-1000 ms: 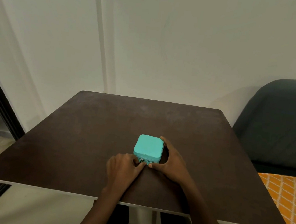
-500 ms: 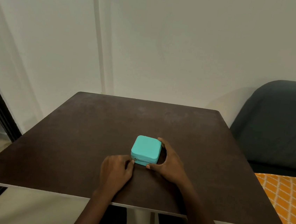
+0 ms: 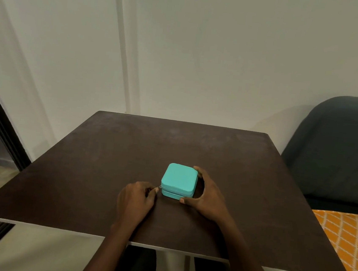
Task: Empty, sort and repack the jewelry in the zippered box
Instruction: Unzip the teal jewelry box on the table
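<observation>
Nearest the camera, two bare forearms reach in over the near edge of the dark brown counter (image 3: 80,180). The left hand (image 3: 136,199) lies on the counter with its fingers curled, and its fingertips (image 3: 153,190) pinch the small metal zipper pull (image 3: 159,187) at the near left corner of the box. A second ago that pinch sat at the middle of the front face, and half a second ago close to the corner, so the pull has travelled leftward along the seam. The right hand (image 3: 208,198) cups the right side of the turquoise zippered box (image 3: 179,180), thumb pressed to the near right corner and fingers wrapped round the far right edge; it has kept this hold throughout. The box stands flat near the middle of the counter, a little toward the person, its lid still down. Its place on the counter has hardly altered. Beyond the counter rises a pale wall (image 3: 226,52). At the right stands a dark chair (image 3: 337,152), with orange patterned fabric (image 3: 343,241) below it.
</observation>
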